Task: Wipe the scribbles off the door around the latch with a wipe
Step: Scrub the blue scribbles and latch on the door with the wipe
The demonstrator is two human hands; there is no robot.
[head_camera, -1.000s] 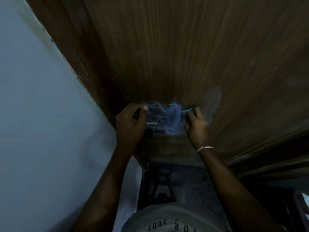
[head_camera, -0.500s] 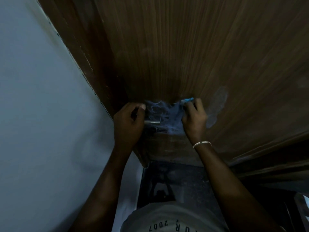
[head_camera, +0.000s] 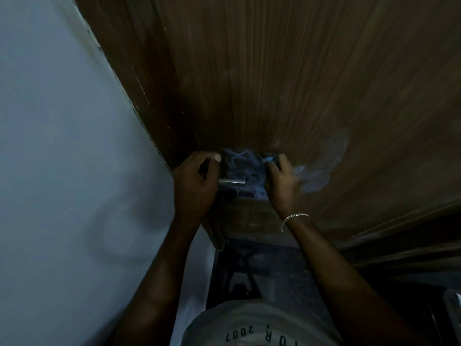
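While the curled fingers [head_camera: 283, 162] of the right hand [head_camera: 282, 188] pinch one small blue wipe [head_camera: 270, 159], mostly hidden, against the brown wooden door [head_camera: 299, 71] beside blue scribbles [head_camera: 239, 163] above one silver metal latch [head_camera: 232, 181], left hand [head_camera: 193, 188] fingers curl too; gripping what, can't tell.

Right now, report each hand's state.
Left hand: grips the latch.
Right hand: holds the wipe against the door.
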